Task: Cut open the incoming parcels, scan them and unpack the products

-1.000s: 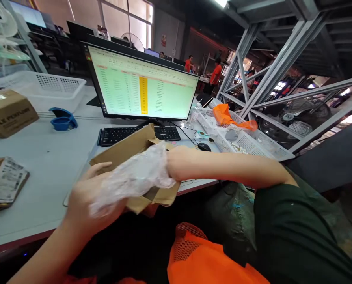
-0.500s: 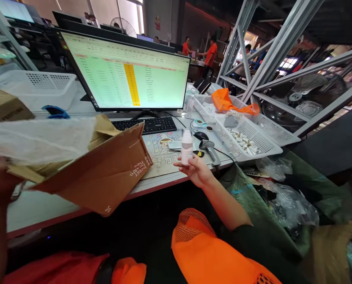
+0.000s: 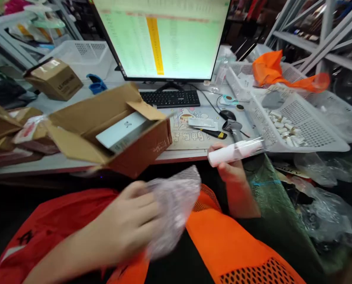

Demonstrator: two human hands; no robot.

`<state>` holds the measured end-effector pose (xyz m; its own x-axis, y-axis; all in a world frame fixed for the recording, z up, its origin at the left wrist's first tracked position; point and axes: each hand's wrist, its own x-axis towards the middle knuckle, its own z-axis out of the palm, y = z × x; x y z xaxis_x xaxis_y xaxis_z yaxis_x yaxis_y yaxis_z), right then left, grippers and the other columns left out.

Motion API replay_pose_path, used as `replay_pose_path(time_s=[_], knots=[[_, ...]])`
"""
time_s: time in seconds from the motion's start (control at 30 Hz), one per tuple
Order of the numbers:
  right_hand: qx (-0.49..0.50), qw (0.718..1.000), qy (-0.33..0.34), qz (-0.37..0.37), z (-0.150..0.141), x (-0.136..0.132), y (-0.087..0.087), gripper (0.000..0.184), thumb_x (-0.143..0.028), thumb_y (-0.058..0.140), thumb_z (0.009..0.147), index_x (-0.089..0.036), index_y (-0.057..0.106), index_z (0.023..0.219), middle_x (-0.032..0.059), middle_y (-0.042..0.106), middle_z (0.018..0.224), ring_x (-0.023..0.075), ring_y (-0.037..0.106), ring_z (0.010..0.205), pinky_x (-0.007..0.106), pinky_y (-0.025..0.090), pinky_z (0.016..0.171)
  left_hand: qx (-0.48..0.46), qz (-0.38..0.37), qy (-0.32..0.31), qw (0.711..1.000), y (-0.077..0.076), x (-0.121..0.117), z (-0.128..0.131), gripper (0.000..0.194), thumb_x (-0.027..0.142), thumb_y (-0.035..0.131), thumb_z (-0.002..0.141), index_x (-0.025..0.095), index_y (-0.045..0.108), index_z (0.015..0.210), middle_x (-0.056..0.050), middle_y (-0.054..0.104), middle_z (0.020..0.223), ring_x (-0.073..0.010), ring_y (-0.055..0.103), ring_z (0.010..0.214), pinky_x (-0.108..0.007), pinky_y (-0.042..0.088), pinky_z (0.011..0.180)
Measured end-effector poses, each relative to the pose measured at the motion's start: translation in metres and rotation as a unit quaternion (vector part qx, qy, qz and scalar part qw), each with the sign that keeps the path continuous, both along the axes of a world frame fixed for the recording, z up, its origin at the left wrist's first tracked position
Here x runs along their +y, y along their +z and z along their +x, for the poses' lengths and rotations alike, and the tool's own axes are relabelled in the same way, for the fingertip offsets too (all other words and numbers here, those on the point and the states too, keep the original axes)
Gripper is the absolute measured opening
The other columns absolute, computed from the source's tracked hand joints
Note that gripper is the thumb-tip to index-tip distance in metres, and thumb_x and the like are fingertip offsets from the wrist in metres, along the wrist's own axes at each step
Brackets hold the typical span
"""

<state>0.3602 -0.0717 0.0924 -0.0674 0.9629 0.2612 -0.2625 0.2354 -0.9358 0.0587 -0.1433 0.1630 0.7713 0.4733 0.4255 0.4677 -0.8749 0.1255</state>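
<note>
My left hand [image 3: 134,221] is closed on a crumpled sheet of bubble wrap [image 3: 174,209], held low above my lap and smeared by motion. In my right hand [image 3: 230,169], at the desk's front edge, lies a white bottle with a clear cap [image 3: 236,152], tipped on its side with the cap end to the right. An open cardboard box [image 3: 152,146] stands on the desk, left of centre. Inside it rests a pale blue-white carton [image 3: 124,130], its top flaps spread around it.
Behind are a monitor [image 3: 164,43] and keyboard [image 3: 171,98]. A barcode scanner [image 3: 233,128], mouse [image 3: 227,114] and box cutter [image 3: 213,133] lie near my right hand. White baskets [image 3: 320,126] stand at right, small cartons [image 3: 57,79] at left.
My left hand has come from the far left to the centre with the wrap. The box now sits on the desk, its inside showing. The bottle has gone from upright to sideways.
</note>
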Motion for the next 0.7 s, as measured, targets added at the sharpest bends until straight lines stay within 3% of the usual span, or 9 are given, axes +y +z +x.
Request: replay_pose_path(time_s=[0.07, 0.2, 0.27, 0.4, 0.5, 0.6, 0.7], knots=[[-0.029, 0.999, 0.014, 0.000, 0.014, -0.015, 0.006, 0.063, -0.064, 0.095, 0.063, -0.029, 0.075, 0.111, 0.0069, 0.072, 0.107, 0.0272, 0.068, 0.092, 0.041, 0.059, 0.080, 0.048, -0.001, -0.028, 0.998, -0.016, 0.010, 0.029, 0.026, 0.011, 0.057, 0.100, 0.021, 0.061, 0.076, 0.000, 0.063, 0.081, -0.0176, 0.059, 0.078, -0.044, 0.052, 0.094], [-0.031, 0.996, 0.084, -0.009, 0.019, -0.034, 0.009, 0.053, -0.053, 0.097, 0.069, -0.030, 0.076, 0.112, 0.0065, 0.075, 0.109, 0.0280, 0.071, 0.101, 0.045, 0.059, 0.092, 0.079, 0.048, -0.023, 0.995, -0.046, 0.050, 0.078, 0.017, 0.012, 0.070, 0.094, 0.020, 0.070, 0.078, -0.006, 0.071, 0.100, -0.0266, 0.065, 0.107, -0.058, 0.041, 0.112], [-0.042, 0.995, 0.092, 0.000, 0.017, -0.034, 0.004, 0.049, -0.051, 0.098, 0.069, -0.028, 0.078, 0.108, 0.0072, 0.077, 0.109, 0.0300, 0.070, 0.110, 0.049, 0.056, 0.104, 0.053, 0.082, -0.031, 0.995, -0.053, 0.066, 0.088, 0.015, 0.015, 0.072, 0.094, 0.020, 0.072, 0.080, -0.009, 0.072, 0.107, -0.0282, 0.064, 0.112, -0.057, 0.043, 0.110], [-0.050, 0.998, 0.001, -0.031, 0.015, -0.024, -0.011, 0.048, -0.052, 0.098, 0.068, -0.026, 0.078, 0.103, 0.0079, 0.078, 0.112, 0.0326, 0.064, 0.129, 0.052, 0.045, 0.120, -0.053, 0.136, -0.047, 0.988, -0.063, 0.081, 0.091, 0.017, 0.014, 0.066, 0.098, 0.022, 0.071, 0.084, -0.008, 0.075, 0.107, -0.0237, 0.065, 0.105, -0.044, 0.051, 0.092], [-0.045, 0.997, -0.011, -0.064, 0.016, -0.014, -0.017, 0.059, -0.052, 0.099, 0.066, -0.024, 0.077, 0.113, 0.0080, 0.077, 0.117, 0.0308, 0.067, 0.122, 0.049, 0.049, 0.117, -0.086, 0.136, -0.065, 0.985, -0.073, 0.085, 0.091, 0.017, 0.015, 0.064, 0.099, 0.024, 0.069, 0.086, -0.007, 0.076, 0.109, -0.0215, 0.066, 0.107, -0.040, 0.053, 0.086], [-0.040, 0.990, 0.054, -0.124, 0.020, -0.002, -0.022, 0.075, -0.048, 0.100, 0.063, -0.024, 0.072, 0.128, 0.0066, 0.077, 0.115, 0.0261, 0.072, 0.106, 0.045, 0.057, 0.104, -0.112, 0.113, -0.088, 0.983, -0.086, 0.089, 0.096, 0.020, 0.014, 0.064, 0.099, 0.023, 0.066, 0.081, -0.007, 0.076, 0.117, -0.0221, 0.066, 0.116, -0.041, 0.055, 0.090], [-0.053, 0.974, 0.147, -0.164, 0.026, 0.008, -0.029, 0.065, -0.045, 0.101, 0.061, -0.020, 0.076, 0.116, 0.0060, 0.078, 0.109, 0.0246, 0.072, 0.103, 0.041, 0.058, 0.101, -0.207, 0.072, -0.105, 0.970, -0.102, 0.093, 0.101, 0.027, 0.019, 0.061, 0.101, 0.020, 0.064, 0.074, -0.010, 0.072, 0.124, -0.0247, 0.064, 0.123, -0.041, 0.057, 0.092]])
